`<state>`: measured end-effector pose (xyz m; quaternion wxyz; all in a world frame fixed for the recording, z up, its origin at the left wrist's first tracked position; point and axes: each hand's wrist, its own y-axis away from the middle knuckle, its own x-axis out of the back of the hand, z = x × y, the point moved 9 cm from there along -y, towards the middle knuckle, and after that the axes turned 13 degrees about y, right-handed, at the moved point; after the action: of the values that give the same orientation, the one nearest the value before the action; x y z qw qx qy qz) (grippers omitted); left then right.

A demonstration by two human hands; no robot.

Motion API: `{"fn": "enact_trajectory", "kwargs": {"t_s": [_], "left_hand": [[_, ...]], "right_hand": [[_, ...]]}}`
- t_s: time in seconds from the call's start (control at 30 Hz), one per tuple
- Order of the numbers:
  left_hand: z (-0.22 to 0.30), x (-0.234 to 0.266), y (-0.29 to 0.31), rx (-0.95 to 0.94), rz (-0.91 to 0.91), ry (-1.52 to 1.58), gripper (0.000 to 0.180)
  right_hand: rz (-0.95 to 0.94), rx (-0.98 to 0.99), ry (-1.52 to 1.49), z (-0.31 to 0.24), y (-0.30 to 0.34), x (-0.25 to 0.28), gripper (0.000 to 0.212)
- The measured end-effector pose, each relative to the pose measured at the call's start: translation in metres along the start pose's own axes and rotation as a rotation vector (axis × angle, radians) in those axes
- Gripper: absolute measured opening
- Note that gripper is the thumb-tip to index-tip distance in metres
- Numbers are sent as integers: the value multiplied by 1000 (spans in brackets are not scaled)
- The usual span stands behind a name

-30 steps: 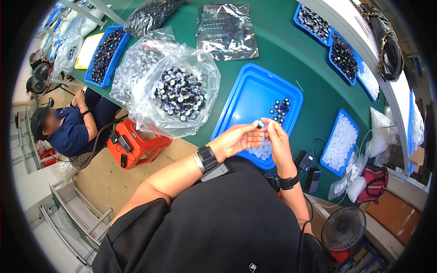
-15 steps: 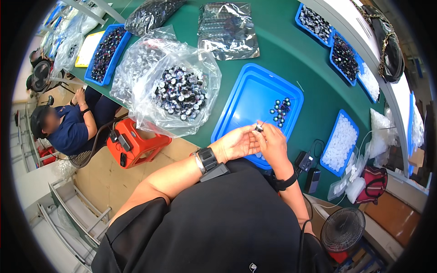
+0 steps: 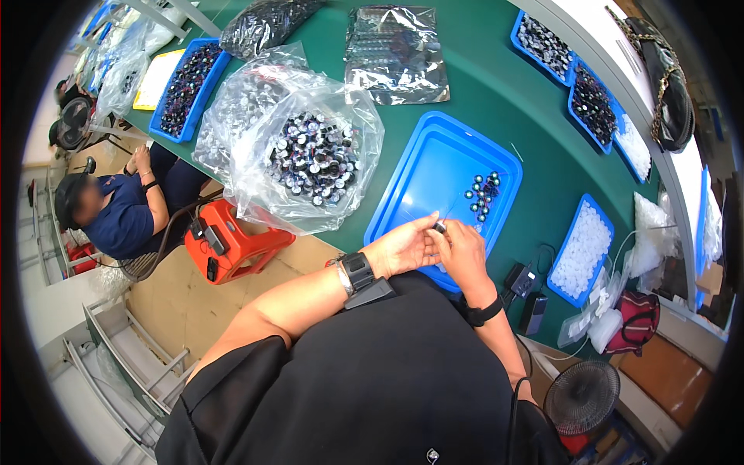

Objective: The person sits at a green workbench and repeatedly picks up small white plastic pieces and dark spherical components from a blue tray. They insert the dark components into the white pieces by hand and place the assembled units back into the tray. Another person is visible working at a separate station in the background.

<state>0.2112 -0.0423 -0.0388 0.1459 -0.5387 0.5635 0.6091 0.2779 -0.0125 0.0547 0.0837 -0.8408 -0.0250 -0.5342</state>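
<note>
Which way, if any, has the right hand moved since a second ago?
Yes: left. Against the blue tray, the right hand has shifted toward the left hand, and slightly toward the body.

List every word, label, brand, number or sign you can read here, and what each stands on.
None can be read.
Small dark piece at the right hand: too small to show any marking.
Black device with a pale patch: too small to read.
Shiny bag: no legible print.
</note>
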Motion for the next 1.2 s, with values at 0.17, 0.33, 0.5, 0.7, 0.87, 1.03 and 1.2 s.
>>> {"fn": "enact_trajectory", "kwargs": {"t_s": [0.17, 0.33, 0.5, 0.7, 0.87, 1.03, 1.2], "left_hand": [[1, 17, 1, 1, 84, -38, 25], [32, 50, 14, -116, 154, 36, 20], [189, 62, 99, -769, -20, 522, 33], [199, 66, 93, -868, 247, -24, 27], [85, 38, -11, -441, 330, -966, 26], [41, 29, -75, -376, 275, -1764, 25], [15, 39, -103, -475, 220, -2116, 27]], "right_hand": [[-79, 58, 51, -1, 5, -21, 23], [-206, -21, -72, 2, 11, -54, 28], [-292, -328, -106, 73, 39, -68, 28], [-143, -348, 200, 130, 45, -61, 17], [-227, -143, 364, 121, 33, -81, 10], [-286, -137, 453, 119, 29, -86, 10], [-263, -111, 421, 128, 33, -89, 6]]}}
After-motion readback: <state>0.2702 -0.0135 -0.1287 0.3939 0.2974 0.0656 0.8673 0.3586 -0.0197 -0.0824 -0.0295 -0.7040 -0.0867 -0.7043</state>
